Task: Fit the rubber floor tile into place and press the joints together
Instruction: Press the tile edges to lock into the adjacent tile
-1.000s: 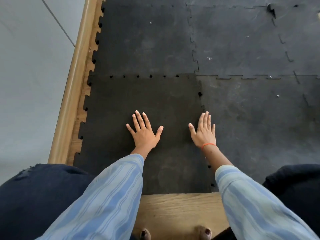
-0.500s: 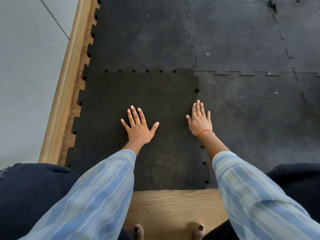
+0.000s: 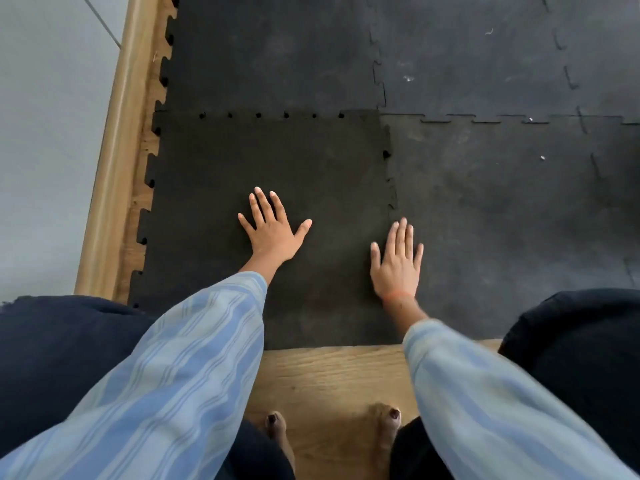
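Observation:
A dark black rubber tile with toothed edges lies flat in the gap between greyer laid tiles and the wall side. Small gaps show along its far joint and right joint. My left hand rests flat on the tile's middle, fingers spread. My right hand lies flat over the lower right joint, fingers together, an orange band at the wrist. Neither hand holds anything.
A wooden skirting strip and a grey wall run along the left. Bare wooden floor lies in front of the tile, between my dark-trousered knees, with my toes on it.
My right hand has slid back toward me along the right joint. My left hand has stayed near the tile's middle. The view has shifted closer to the tile.

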The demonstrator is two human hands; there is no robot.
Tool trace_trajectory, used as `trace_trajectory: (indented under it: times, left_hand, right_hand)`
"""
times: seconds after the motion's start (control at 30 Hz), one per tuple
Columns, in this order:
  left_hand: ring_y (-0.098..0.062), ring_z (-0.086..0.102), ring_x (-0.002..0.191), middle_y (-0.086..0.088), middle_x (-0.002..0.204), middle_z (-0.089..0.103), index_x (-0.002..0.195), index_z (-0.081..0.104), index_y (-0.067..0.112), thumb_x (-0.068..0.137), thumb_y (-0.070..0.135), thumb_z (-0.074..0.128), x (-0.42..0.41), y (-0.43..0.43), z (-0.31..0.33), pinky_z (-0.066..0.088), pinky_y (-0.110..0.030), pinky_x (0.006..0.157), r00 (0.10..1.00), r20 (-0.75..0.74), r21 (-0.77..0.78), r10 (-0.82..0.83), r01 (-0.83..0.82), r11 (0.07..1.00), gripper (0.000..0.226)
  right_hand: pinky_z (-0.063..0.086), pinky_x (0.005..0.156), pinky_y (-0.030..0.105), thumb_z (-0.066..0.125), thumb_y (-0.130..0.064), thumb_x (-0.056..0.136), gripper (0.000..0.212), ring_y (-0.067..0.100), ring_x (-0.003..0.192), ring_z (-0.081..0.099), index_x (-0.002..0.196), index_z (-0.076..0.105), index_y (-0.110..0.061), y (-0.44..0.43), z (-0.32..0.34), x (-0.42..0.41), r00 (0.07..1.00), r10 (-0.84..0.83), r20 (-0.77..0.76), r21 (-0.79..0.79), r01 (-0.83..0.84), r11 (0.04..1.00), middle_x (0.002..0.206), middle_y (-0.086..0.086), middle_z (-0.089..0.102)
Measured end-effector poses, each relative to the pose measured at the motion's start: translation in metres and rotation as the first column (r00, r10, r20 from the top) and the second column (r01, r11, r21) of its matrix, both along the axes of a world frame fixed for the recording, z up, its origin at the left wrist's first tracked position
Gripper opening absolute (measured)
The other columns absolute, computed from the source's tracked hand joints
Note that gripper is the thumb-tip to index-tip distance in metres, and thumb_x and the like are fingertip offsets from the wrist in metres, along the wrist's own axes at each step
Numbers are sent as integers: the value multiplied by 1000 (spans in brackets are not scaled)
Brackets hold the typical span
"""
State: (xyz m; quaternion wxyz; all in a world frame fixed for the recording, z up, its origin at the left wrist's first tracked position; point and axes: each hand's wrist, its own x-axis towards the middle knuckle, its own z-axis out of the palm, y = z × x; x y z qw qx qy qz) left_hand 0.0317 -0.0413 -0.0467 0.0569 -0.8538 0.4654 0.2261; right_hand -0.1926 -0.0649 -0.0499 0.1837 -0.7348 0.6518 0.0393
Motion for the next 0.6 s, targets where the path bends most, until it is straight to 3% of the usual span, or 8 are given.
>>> trace_trajectory:
  times: [0.17, 0.4, 0.6]
  left_hand:
    - [-36, -17, 145, -24, 157, -17, 151, -8, 1, 91, 71, 21, -7, -3, -1, -1, -63, 112, 999, 1, -15, 37, -37, 999, 96]
    - [-38, -17, 145, -25, 157, -18, 150, -9, 1, 90, 71, 17, -11, -6, -6, -2, -63, 112, 999, 23, -14, 49, -49, 999, 96]
    - [-39, -19, 144, -27, 156, -18, 151, -9, 0, 89, 72, 15, -15, -10, -9, -2, -65, 112, 996, 45, -19, 75, -74, 997, 98]
  right_hand:
    - [-13, 116, 42, 7, -49, 92, 70, 16, 149, -1, 152, 8, -12, 55, -11, -9, 996, -72, -56, -71, 68, 995, 162, 2, 2]
    - [-6, 118, 45, 18, -48, 95, 68, 16, 149, -1, 152, 7, -13, 53, -20, -8, 995, -79, -67, -90, 73, 993, 162, 1, 2]
    - [-4, 119, 46, 15, -49, 94, 69, 18, 149, 0, 151, 7, -12, 45, -18, -1, 994, -88, -60, -89, 82, 993, 162, 3, 3]
